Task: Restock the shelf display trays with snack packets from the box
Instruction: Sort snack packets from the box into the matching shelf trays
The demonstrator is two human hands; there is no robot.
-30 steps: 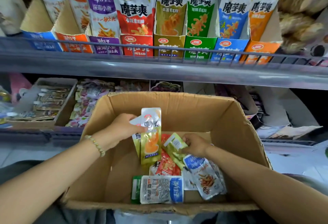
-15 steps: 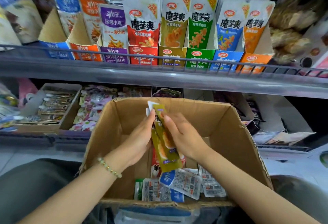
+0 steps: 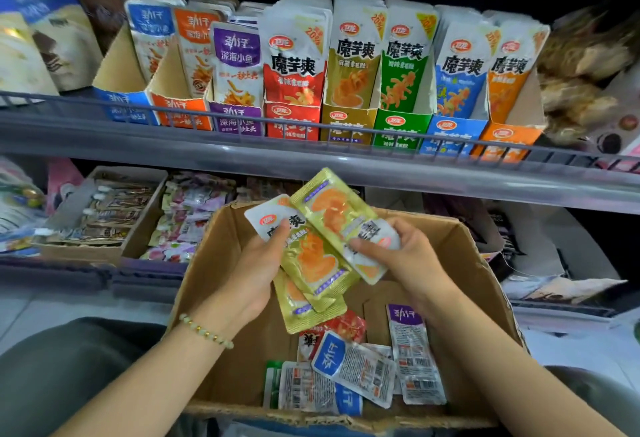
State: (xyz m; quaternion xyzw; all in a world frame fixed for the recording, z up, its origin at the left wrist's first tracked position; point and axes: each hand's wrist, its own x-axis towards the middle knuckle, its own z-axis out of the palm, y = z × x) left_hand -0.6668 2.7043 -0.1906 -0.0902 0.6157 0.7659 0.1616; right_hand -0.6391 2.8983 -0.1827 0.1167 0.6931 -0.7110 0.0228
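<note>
Shelf trays (image 3: 347,125), 魔芋爽 packets (image 3: 313,258) (yellow)

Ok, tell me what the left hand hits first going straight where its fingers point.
Past the yellow packets it holds, the left hand would likely meet the grey shelf edge first; depth is unclear.

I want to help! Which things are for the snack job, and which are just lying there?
For the job: left hand, right hand, yellow packets, cardboard box, yellow shelf tray.
Just lying there: lower-shelf brown tray, blue bag.
</note>
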